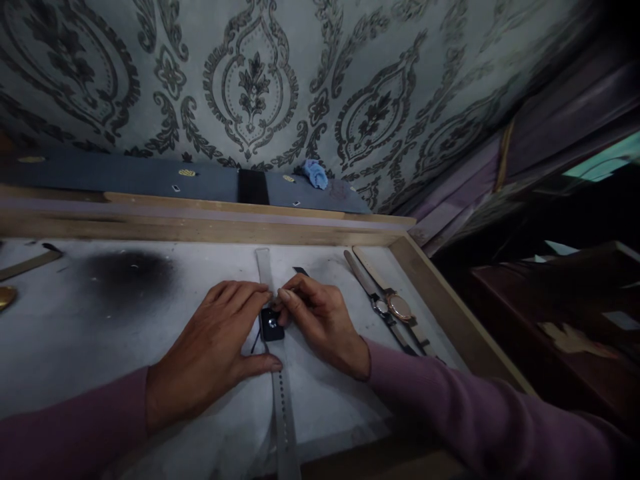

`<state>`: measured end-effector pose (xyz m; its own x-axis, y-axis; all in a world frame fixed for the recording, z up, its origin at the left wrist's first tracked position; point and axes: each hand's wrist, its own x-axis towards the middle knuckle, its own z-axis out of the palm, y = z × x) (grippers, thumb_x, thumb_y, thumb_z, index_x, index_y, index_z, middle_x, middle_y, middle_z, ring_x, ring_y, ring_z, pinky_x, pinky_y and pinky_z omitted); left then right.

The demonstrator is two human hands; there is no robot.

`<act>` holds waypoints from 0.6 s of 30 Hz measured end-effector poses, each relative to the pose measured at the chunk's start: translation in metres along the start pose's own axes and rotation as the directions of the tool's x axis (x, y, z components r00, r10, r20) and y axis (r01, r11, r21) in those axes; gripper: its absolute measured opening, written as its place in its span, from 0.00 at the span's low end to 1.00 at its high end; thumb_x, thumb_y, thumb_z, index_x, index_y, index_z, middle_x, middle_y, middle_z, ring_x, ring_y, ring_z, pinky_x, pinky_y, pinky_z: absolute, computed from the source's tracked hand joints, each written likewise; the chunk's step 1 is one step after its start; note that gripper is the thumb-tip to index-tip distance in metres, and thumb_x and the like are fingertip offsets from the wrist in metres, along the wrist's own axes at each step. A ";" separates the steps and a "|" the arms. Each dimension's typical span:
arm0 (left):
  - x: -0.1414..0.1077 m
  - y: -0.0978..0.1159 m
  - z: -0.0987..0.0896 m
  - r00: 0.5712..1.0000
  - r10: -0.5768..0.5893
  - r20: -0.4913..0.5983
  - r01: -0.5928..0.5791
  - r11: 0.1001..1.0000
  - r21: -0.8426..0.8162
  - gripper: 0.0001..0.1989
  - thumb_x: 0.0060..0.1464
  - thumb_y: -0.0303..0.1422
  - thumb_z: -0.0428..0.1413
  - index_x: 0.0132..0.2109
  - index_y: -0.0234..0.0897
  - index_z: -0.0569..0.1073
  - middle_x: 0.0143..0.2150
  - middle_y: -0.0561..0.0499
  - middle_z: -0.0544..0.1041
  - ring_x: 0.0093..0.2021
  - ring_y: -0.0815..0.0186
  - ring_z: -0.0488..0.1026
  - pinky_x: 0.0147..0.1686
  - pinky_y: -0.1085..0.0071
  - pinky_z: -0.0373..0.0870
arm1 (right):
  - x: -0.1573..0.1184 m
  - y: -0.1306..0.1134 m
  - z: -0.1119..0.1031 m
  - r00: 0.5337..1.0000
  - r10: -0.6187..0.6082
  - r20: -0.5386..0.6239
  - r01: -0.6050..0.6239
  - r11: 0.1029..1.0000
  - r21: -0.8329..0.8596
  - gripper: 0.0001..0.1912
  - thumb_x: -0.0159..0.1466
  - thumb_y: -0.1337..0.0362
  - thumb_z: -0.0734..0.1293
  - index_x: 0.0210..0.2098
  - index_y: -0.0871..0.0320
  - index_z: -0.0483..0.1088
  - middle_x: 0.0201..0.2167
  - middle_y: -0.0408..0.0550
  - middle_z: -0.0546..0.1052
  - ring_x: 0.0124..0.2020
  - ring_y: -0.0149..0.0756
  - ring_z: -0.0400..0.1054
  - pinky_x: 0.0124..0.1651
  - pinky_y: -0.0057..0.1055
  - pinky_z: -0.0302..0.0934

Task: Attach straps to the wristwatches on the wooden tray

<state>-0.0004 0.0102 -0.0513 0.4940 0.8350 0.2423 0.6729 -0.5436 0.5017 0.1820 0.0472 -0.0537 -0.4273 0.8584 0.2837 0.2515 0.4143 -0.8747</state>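
A smartwatch (273, 325) lies face down, its black back with a round sensor turned up. Its pale strap (285, 413), with a row of holes, runs toward me, and the other strap piece (263, 261) points away. My left hand (213, 340) steadies the watch, thumb on the near strap and fingertips by the far end of the case. Thumb and fingers of my right hand (317, 317) are pinched together at that far end; what they hold is hidden. A dark flat tip (301, 271) shows behind the right hand, and I cannot tell what it belongs to.
Two wristwatches (399, 307) lie at the right inside the wooden-rimmed tray (400, 248). At the left are a strap (30, 263) and a gold-coloured round piece (7, 297). A blue crumpled cloth (316, 174) sits on the ledge behind. Another person's hand (575, 339) rests far right.
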 end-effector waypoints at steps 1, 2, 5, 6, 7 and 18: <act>0.000 0.000 0.000 1.000 0.002 0.004 -0.002 1.000 -0.001 0.30 0.48 0.43 0.64 0.55 0.40 0.64 0.55 0.46 0.71 0.54 0.52 0.65 0.52 0.54 0.63 | 0.000 0.000 0.000 1.000 0.000 0.001 0.000 1.000 -0.004 0.09 0.67 0.64 0.61 0.30 0.59 0.66 0.21 0.41 0.72 0.20 0.26 0.68 0.27 0.24 0.63; 0.000 0.000 0.000 1.000 0.004 0.011 -0.004 1.000 -0.003 0.30 0.48 0.44 0.64 0.55 0.40 0.64 0.55 0.46 0.71 0.54 0.52 0.65 0.52 0.54 0.63 | 0.000 0.000 0.000 1.000 -0.002 -0.001 0.002 1.000 -0.008 0.09 0.67 0.64 0.60 0.30 0.59 0.66 0.22 0.41 0.72 0.21 0.26 0.68 0.27 0.23 0.63; 0.000 -0.001 0.000 1.000 0.005 0.018 -0.005 1.000 -0.008 0.29 0.49 0.45 0.63 0.55 0.40 0.64 0.54 0.46 0.71 0.54 0.53 0.65 0.52 0.54 0.63 | 0.000 -0.001 0.000 1.000 -0.006 0.000 0.006 1.000 -0.023 0.09 0.67 0.64 0.60 0.31 0.59 0.66 0.22 0.41 0.72 0.21 0.26 0.68 0.26 0.23 0.63; 0.000 -0.001 0.000 1.000 0.005 0.014 -0.005 1.000 -0.007 0.29 0.49 0.45 0.63 0.54 0.40 0.64 0.54 0.46 0.71 0.54 0.52 0.65 0.52 0.54 0.63 | 0.000 -0.001 0.000 1.000 -0.008 0.001 0.008 0.999 -0.031 0.09 0.67 0.64 0.60 0.31 0.59 0.66 0.22 0.41 0.72 0.21 0.26 0.68 0.26 0.23 0.63; 0.000 -0.001 0.000 1.000 0.006 0.009 -0.006 1.000 -0.005 0.29 0.49 0.45 0.62 0.54 0.40 0.64 0.54 0.45 0.71 0.54 0.52 0.65 0.52 0.53 0.63 | 0.000 -0.002 0.000 1.000 -0.010 0.001 0.010 0.999 -0.040 0.09 0.67 0.64 0.60 0.31 0.59 0.66 0.21 0.41 0.72 0.20 0.26 0.68 0.26 0.24 0.63; 0.000 -0.002 0.001 1.000 0.019 -0.014 -0.019 1.000 -0.013 0.28 0.48 0.44 0.63 0.54 0.41 0.65 0.53 0.46 0.71 0.53 0.52 0.66 0.52 0.53 0.64 | 0.000 -0.006 -0.001 1.000 -0.007 0.017 0.009 0.992 -0.126 0.10 0.67 0.64 0.59 0.31 0.59 0.66 0.20 0.41 0.72 0.21 0.27 0.69 0.27 0.25 0.62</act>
<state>-0.0011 0.0115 -0.0530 0.4984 0.8259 0.2635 0.6566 -0.5581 0.5074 0.1813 0.0448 -0.0480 -0.4434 0.8504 0.2832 0.3554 0.4568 -0.8155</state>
